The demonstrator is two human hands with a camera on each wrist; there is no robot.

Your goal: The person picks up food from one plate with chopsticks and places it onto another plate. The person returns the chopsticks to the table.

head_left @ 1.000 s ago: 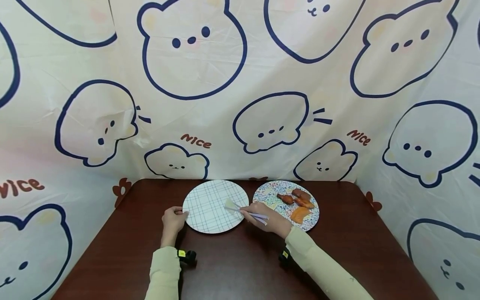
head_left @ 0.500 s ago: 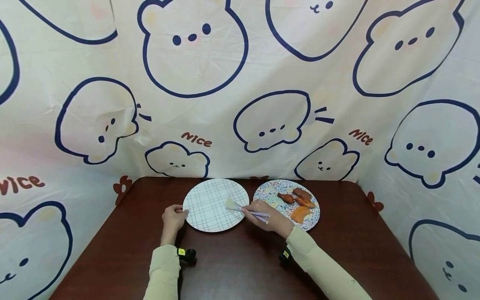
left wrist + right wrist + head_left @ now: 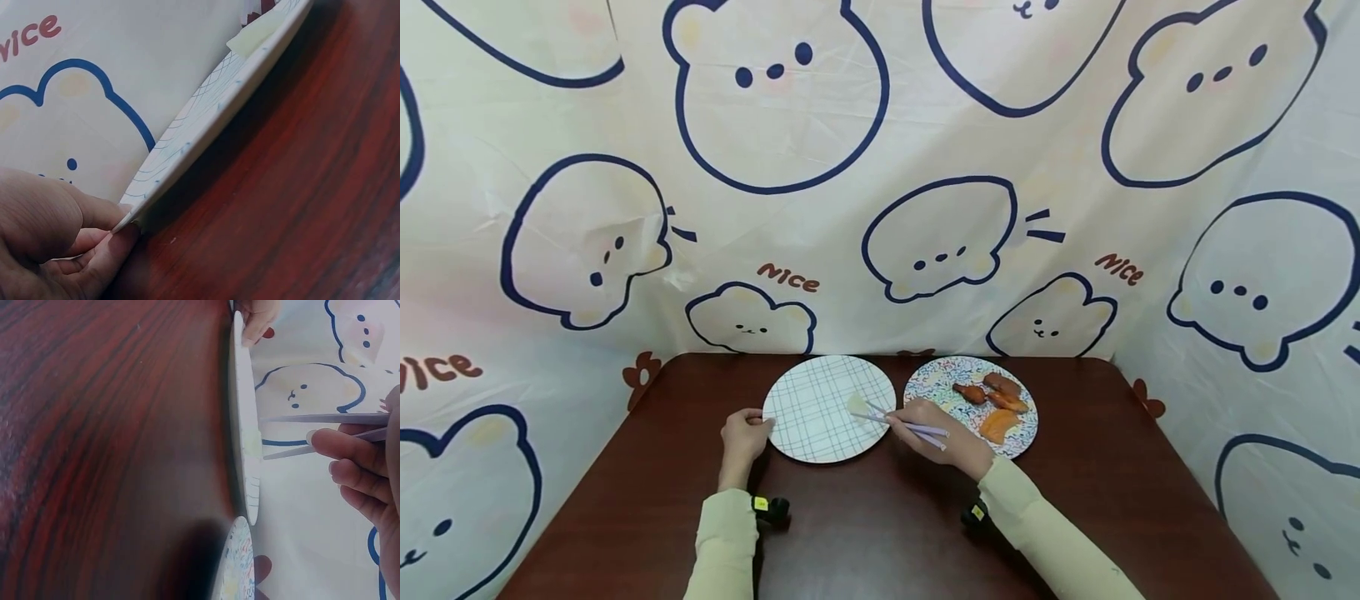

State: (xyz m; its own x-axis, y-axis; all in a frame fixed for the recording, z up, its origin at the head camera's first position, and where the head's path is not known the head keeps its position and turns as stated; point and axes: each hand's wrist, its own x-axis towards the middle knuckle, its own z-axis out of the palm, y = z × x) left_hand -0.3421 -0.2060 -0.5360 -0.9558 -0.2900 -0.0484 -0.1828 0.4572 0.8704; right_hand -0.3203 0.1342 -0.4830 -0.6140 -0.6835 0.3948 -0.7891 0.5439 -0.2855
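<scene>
My left hand [image 3: 743,437] pinches the left rim of a white plate with a thin checked pattern [image 3: 805,417], thumb above and fingers below in the left wrist view. In my right hand [image 3: 964,446] is a pair of pale purple chopsticks [image 3: 325,418], held over the plate's right part. Their tips stand apart beside a pale yellow-green flat piece [image 3: 856,406], which lies on the checked plate [image 3: 187,150]. Whether the tips touch the piece cannot be told.
Right of it stands a speckled multicolour plate [image 3: 932,379], partly behind my right hand. It bears a brown drumstick [image 3: 970,394], other brown meat-like pieces [image 3: 1007,402] and an orange piece [image 3: 998,426]. A patterned cloth [image 3: 842,325] rises behind the dark wooden table [image 3: 850,533].
The chopsticks have spread apart at the tips, and my right hand has shifted slightly right. The pale piece stays on the checked plate. My left hand keeps its hold on the rim.
</scene>
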